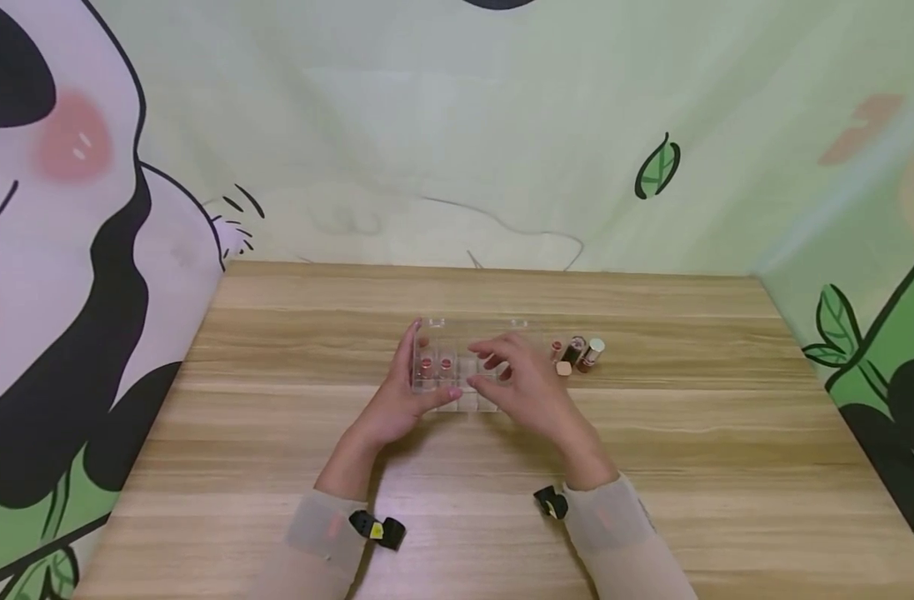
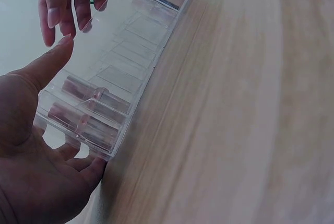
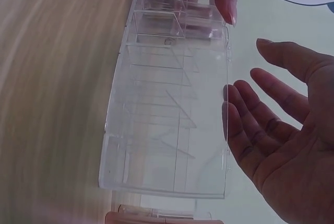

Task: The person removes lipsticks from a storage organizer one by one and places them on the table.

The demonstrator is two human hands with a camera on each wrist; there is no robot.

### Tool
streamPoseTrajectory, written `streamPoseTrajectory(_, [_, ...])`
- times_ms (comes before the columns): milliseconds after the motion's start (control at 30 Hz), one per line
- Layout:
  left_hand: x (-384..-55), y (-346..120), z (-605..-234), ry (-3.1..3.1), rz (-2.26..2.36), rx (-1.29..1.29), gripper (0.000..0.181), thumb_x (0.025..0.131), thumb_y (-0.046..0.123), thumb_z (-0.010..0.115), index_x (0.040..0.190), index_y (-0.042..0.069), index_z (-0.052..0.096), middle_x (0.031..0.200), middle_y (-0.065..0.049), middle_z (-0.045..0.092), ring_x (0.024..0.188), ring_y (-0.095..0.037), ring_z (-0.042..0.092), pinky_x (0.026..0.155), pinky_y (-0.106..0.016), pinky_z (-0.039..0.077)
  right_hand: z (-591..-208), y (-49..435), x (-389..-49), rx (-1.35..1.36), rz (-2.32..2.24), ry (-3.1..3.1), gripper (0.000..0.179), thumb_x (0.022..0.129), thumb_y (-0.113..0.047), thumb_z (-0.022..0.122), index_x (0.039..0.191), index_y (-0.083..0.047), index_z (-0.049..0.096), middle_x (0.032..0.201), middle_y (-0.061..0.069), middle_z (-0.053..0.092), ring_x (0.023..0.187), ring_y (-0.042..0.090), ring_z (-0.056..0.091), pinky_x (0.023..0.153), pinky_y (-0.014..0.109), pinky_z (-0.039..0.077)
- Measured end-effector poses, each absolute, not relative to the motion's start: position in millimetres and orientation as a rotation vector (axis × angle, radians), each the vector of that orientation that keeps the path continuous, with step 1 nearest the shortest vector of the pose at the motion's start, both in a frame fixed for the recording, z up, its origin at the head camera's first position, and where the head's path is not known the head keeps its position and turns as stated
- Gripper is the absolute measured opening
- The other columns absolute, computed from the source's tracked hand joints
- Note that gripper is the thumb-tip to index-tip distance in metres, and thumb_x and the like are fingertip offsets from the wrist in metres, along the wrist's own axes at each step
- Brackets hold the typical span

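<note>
A clear plastic lipstick organizer (image 1: 467, 402) with small compartments stands on the wooden table. Two lipsticks, one near the end (image 2: 83, 122) and one beside it (image 2: 98, 97), fill neighbouring slots at its left end. My left hand (image 1: 398, 404) grips that end, thumb along the near side and fingers around the outer end. My right hand (image 1: 527, 379) hovers by the organizer's right part, thumb and fingers spread apart with nothing between them. In the right wrist view, the fingertips (image 3: 232, 106) overlap the organizer's edge, and its compartments on this side show bare.
Just right of the organizer several more lipsticks cluster on the table, among them a dark tube (image 1: 574, 349) and a silver-capped one (image 1: 595, 347). The wooden table (image 1: 689, 433) reaches back to a printed cloth backdrop (image 1: 337, 125).
</note>
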State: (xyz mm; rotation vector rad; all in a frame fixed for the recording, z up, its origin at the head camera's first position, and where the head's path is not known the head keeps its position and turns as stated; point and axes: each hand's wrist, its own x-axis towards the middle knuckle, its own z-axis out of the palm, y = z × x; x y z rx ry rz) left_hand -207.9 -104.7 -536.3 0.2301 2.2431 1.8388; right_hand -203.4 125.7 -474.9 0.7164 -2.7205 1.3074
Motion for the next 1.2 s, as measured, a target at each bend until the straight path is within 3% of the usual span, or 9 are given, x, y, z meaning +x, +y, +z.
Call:
streamPoseTrajectory(233, [-206.9,-105.0,-534.9,2.259,1.833,0.239,0.120,0.090,0.031,0.090,0.170,0.046,0.002,0.174,-0.013,0.020,0.158,-0.042,0.024,0.126,-0.067,0.017,-475.5,119.8,-206.1,0.696,1.269,-2.761,0.041,0.094,-0.015,0.083,0.133,-0.005,0.073,0.123,0.012,0.071,0.103,0.028,0.070,0.086,0.047,0.062])
streamPoseTrajectory(800, [-206.1,-106.1,-536.4,2.254,1.837,0.251,0.122,0.089,0.030,0.090,0.170,0.045,0.001,0.175,-0.012,0.018,0.160,-0.042,0.020,0.127,-0.068,0.014,-482.9,104.7,-211.8,0.661,1.285,-2.779,0.039,0.095,-0.015,0.083,0.132,-0.004,0.074,0.124,0.013,0.070,0.105,0.029,0.070,0.086,0.048,0.062])
streamPoseTrajectory(1200, [-206.9,-105.2,-535.5,2.229,1.866,0.242,0.120,0.089,0.026,0.091,0.170,0.045,0.003,0.175,-0.012,0.018,0.160,-0.040,0.020,0.127,-0.066,0.016,-489.3,95.5,-216.1,0.627,1.267,-2.806,0.041,0.095,-0.018,0.084,0.133,-0.007,0.073,0.126,0.010,0.070,0.106,0.028,0.069,0.085,0.040,0.061])
